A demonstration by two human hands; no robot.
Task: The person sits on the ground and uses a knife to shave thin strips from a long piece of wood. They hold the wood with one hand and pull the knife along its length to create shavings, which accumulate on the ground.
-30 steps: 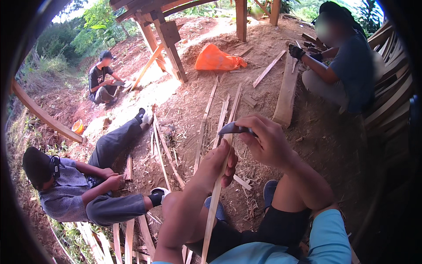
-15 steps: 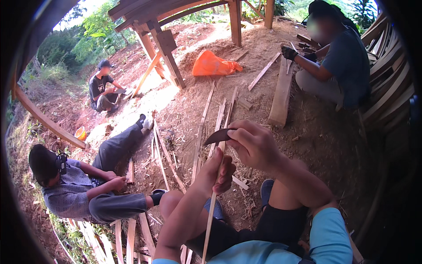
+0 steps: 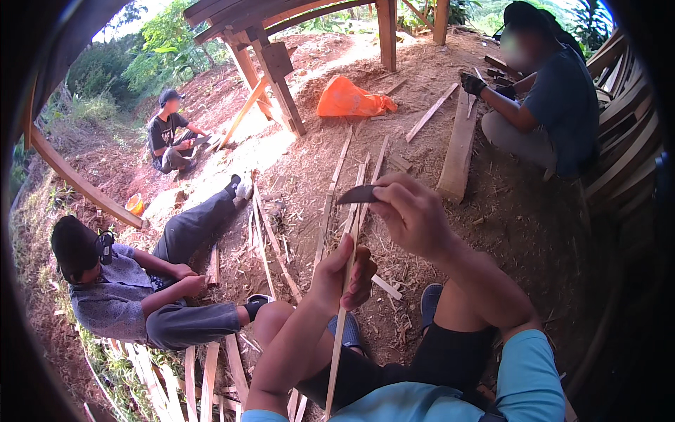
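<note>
My left hand [image 3: 344, 273] is wrapped round a thin pale wooden strip [image 3: 336, 362], thumb pointing up along it. The strip slants from my lap up between my knees, its upper end beyond the fist. My right hand [image 3: 411, 214] pinches a dark curved knife blade [image 3: 357, 195] just above the left hand. The blade points left and crosses over the upper part of the strip; whether it touches the wood I cannot tell. Any handle is hidden inside my right fingers.
Several long wooden strips [image 3: 330, 193] lie on the shaving-strewn ground ahead. A thick plank [image 3: 458, 158] and an orange bag [image 3: 351, 98] lie farther off. One person [image 3: 119, 288] sits close on my left, another [image 3: 169, 133] far left, and a gloved person [image 3: 555, 98] at the right.
My right hand and the blade have shifted slightly right and up from the strip. The left hand keeps its hold on the strip. The whole view has turned a little.
</note>
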